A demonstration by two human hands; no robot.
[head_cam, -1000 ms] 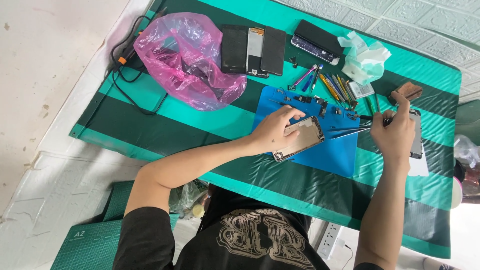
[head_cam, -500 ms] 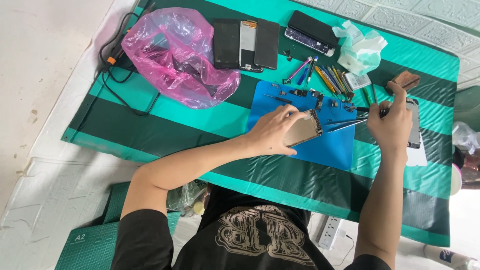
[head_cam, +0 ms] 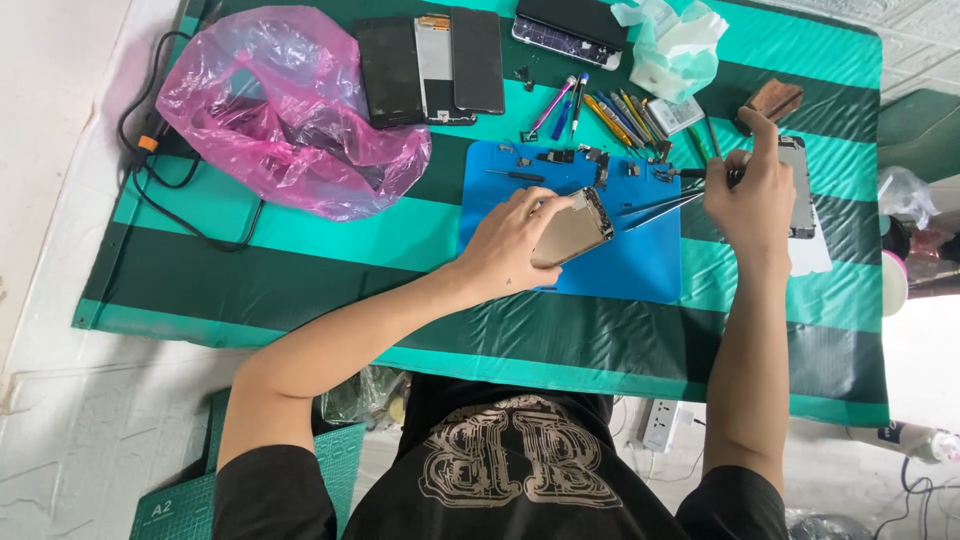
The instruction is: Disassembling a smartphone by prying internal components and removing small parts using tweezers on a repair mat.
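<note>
Left hand (head_cam: 515, 240) clamping gold phone shell (head_cam: 572, 230) on blue mat (head_cam: 640, 265); right hand (head_cam: 752, 195) pinching thin steel tweezers (head_cam: 665, 207). Best kept low, steady.

Striped green cloth (head_cam: 300, 270); blue mat (head_cam: 620, 265); pink bag (head_cam: 280, 120)

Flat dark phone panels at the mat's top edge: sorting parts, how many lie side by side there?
3: left panel, middle panel, right panel, touching in a row beside the pink bag. More may hide under it.
</note>
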